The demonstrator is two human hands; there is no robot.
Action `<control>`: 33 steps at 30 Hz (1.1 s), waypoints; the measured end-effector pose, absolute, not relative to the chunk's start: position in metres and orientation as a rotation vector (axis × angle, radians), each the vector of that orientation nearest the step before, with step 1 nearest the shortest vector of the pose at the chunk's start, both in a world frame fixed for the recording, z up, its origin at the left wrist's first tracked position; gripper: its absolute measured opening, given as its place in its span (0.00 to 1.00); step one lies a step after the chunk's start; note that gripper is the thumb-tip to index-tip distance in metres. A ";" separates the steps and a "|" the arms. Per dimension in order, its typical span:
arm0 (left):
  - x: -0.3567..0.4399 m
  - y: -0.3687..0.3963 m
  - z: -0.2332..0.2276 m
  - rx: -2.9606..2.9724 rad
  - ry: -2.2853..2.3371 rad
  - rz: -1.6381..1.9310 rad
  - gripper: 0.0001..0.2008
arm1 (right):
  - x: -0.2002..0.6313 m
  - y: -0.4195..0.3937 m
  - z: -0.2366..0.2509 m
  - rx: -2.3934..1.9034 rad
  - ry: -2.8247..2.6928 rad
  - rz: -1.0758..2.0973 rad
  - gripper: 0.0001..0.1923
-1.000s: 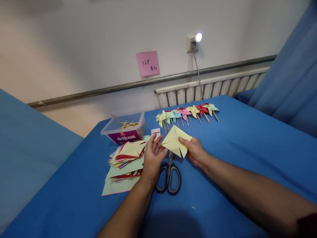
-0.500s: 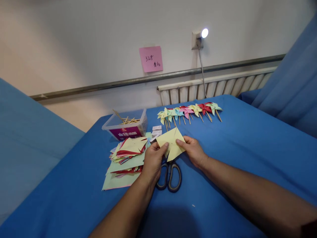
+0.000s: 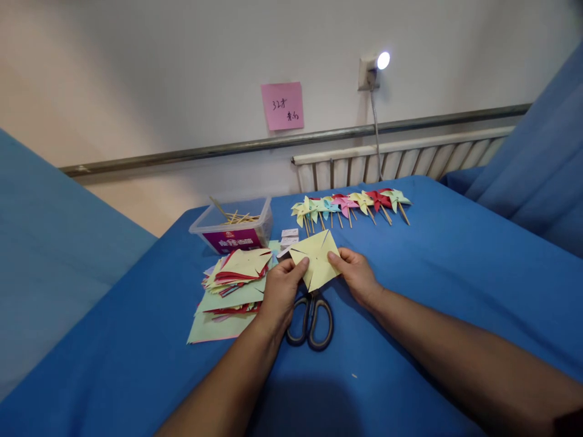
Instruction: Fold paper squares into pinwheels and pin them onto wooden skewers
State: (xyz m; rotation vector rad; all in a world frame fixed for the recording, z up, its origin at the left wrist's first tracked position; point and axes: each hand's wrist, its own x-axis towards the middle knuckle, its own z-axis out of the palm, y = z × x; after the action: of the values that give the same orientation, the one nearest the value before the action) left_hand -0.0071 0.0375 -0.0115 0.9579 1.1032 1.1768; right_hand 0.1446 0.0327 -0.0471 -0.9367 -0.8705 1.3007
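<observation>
A pale yellow paper square [image 3: 317, 260], slit inward from its corners and marked with a small dot at its middle, is held up between both hands. My left hand [image 3: 283, 288] pinches its left side, thumb on top. On the right side, my right hand [image 3: 359, 274] grips the sheet the same way. Below the paper lies a pair of scissors [image 3: 321, 328] with dark handles, its blades hidden. To the left sits a stack of cut coloured paper squares [image 3: 241, 264] on pale green sheets [image 3: 200, 328].
Finished paper pinwheels [image 3: 346, 204] on sticks lie in a row at the back. A clear plastic box [image 3: 263, 226] of wooden sticks stands back left, with small white boxes [image 3: 289, 237] beside it. Blue cloth [image 3: 437, 267] covers the table; a radiator [image 3: 410, 159] is behind.
The paper square has turned slightly and flattened toward the camera, so its slits show more clearly. Both hands still hold it. The whole view has shifted a little.
</observation>
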 end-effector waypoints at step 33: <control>-0.005 0.034 0.008 0.680 0.886 1.252 0.22 | 0.142 0.004 -0.025 -0.995 -1.778 0.293 0.26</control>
State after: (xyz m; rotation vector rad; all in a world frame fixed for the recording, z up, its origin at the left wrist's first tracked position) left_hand -0.0054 0.0337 0.0079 0.6796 0.8861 1.2523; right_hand 0.1417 0.0039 -0.0252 -0.9950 -1.7780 0.2927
